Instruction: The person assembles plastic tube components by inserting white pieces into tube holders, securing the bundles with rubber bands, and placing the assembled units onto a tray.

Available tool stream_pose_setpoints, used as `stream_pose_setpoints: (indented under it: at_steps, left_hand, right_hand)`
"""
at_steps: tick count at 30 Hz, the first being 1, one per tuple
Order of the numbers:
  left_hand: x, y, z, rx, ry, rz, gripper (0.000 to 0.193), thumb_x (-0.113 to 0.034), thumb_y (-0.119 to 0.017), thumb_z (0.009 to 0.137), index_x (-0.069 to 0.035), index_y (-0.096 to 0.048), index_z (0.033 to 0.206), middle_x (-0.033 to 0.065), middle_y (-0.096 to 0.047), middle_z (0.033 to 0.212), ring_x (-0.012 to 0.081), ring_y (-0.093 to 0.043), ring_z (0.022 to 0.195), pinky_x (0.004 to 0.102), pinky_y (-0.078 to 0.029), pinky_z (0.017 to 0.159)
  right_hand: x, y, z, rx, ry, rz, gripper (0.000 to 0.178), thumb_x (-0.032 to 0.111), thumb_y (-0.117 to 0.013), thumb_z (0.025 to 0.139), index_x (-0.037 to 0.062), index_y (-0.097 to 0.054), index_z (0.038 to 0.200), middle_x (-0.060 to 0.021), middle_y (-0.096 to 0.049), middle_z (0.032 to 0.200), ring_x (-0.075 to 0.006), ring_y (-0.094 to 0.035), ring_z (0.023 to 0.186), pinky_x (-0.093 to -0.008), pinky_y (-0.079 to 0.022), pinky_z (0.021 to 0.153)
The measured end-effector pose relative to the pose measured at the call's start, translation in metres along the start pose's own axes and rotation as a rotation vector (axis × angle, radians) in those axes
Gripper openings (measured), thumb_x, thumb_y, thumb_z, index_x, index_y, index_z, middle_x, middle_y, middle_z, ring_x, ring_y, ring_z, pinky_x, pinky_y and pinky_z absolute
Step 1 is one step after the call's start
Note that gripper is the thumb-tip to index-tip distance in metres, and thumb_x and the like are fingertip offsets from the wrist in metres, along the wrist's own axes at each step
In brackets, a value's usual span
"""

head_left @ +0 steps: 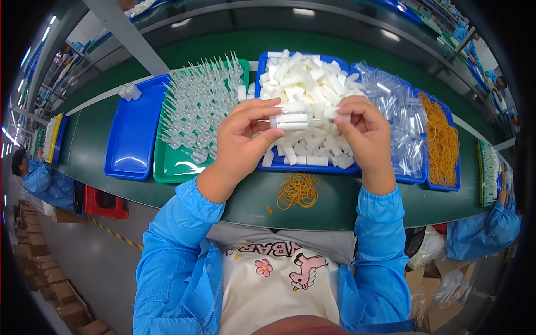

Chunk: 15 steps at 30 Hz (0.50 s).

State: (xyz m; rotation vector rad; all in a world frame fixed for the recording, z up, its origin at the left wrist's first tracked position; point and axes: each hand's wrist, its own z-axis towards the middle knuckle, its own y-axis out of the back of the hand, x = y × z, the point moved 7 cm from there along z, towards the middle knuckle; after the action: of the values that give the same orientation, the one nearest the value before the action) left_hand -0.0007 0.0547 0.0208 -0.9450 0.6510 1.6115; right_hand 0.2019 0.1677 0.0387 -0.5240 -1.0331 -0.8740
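Foam piece [335, 112] sits pinched between thumb and fingertips of the right hand [367, 129], above the blue foam tray [321, 169], inboard of its near rim. The left hand [239, 135] grasps a cluster of white-sleeved parts [290, 121]; one thin tip [315, 120] points at the foam piece, contact not discernible. Step in hand, as judged: fitting foam onto the tip. The next move appears to call for coaxial alignment and a straight, light push, with the cluster held steady. Needle-tipped parts [198, 106] stand in the green tray [181, 170] at the foam tray's left edge; loose rubber bands [297, 191] lie toward the near edge of the desk [245, 198].
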Motion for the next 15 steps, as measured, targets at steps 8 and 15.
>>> stream_pose_setpoints:
  at_steps: [8,15]
  left_hand:
    - [-0.0018,-0.0001,-0.002,0.017,-0.013,0.091,0.036,0.005,-0.076,0.078,0.0,-0.07,0.113,0.0145,-0.057,0.122,0.0211,-0.062,0.109,0.0316,-0.058,0.089]
    - [-0.0048,-0.004,-0.0024,0.062,0.01,0.14,0.035,0.003,-0.076,0.079,-0.001,-0.072,0.113,0.014,-0.06,0.123,0.019,-0.064,0.106,0.0283,-0.056,0.088]
  right_hand:
    - [-0.0076,-0.0061,-0.0023,0.003,-0.088,0.094,0.025,-0.011,-0.068,0.083,-0.0043,-0.067,0.108,-0.0086,-0.06,0.113,-0.0126,-0.061,0.096,-0.0259,-0.055,0.085]
    - [-0.0028,-0.0086,-0.0046,0.018,-0.108,0.085,0.027,-0.009,-0.07,0.082,-0.0034,-0.068,0.109,-0.01,-0.062,0.116,-0.0146,-0.062,0.102,-0.0255,-0.054,0.089]
